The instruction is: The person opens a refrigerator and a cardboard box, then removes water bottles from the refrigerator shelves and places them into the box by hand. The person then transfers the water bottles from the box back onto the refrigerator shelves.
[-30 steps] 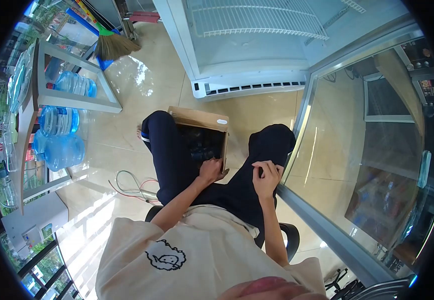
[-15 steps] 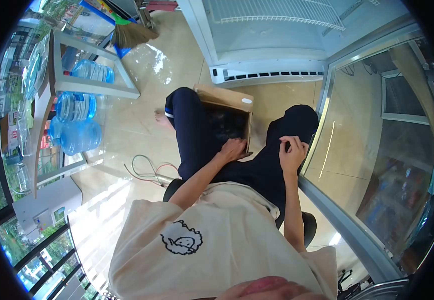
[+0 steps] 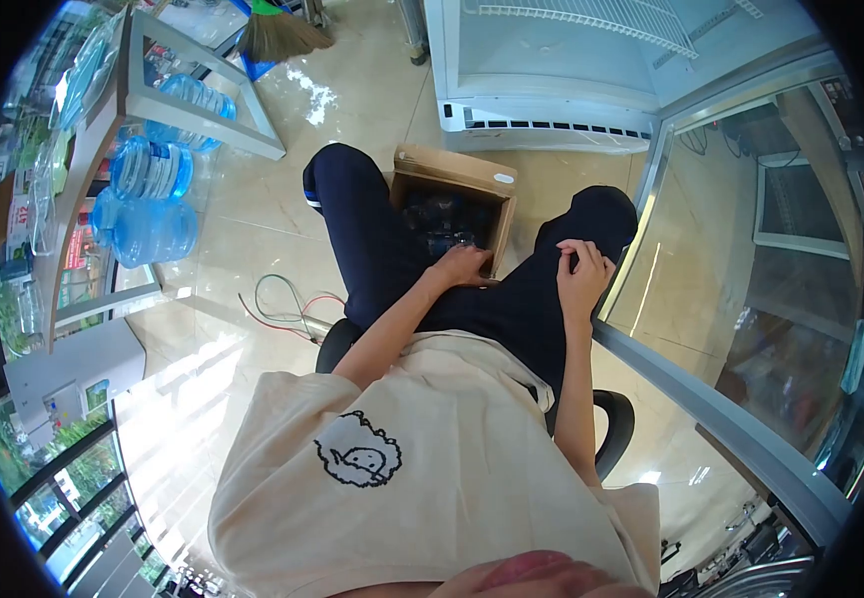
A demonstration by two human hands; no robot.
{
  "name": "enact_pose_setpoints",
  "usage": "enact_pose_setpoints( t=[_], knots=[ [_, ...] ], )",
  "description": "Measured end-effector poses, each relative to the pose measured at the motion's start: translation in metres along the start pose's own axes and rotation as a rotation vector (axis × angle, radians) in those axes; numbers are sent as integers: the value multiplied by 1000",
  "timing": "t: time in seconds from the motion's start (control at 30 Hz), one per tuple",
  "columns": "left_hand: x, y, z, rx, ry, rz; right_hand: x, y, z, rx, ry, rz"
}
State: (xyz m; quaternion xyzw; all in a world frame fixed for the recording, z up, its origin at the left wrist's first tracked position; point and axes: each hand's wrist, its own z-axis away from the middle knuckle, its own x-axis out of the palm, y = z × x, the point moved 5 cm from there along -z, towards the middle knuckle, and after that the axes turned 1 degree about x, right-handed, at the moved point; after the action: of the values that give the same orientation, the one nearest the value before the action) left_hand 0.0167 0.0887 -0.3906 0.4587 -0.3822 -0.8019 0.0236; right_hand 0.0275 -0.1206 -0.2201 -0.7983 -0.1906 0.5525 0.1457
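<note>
An opened cardboard box (image 3: 504, 177) sits on the floor between my knees, with several dark, shiny, clear-looking items (image 3: 442, 214) inside. My left hand (image 3: 462, 264) reaches over the box's near edge. Its fingers are bent down into the box and look closed, but what they hold is hidden. On my right thigh, near the knee, rests my right hand (image 3: 583, 274). The fingers there are loosely curled and apart, with nothing between them.
A white open fridge cabinet (image 3: 552, 95) with a wire shelf (image 3: 591, 22) stands ahead. Its glass door (image 3: 711, 229) swings out on my right. Large blue water bottles (image 3: 153, 169) stand by a table at left. A broom (image 3: 283, 35) and cables (image 3: 288, 304) are nearby.
The view has shifted, showing more of the box's inside. My left hand is slightly farther into the box. My right hand stays on my thigh.
</note>
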Motion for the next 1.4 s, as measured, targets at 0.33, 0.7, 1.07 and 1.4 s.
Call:
enact_pose_setpoints(
  t=[0.33,0.7,1.07,1.4],
  knots=[
    [-13,-20,37,-206,59,136,107,-92,33,144,-545,-755],
    [-14,-114,74,-602,300,-32,230,-71,59,174,-778,-173],
    [16,-157,31,-748,-230,188,296,-26,76,472,-846,-308],
    [28,-160,33,-739,-220,83,370,14,14,524,-1053,-366]
  ],
)
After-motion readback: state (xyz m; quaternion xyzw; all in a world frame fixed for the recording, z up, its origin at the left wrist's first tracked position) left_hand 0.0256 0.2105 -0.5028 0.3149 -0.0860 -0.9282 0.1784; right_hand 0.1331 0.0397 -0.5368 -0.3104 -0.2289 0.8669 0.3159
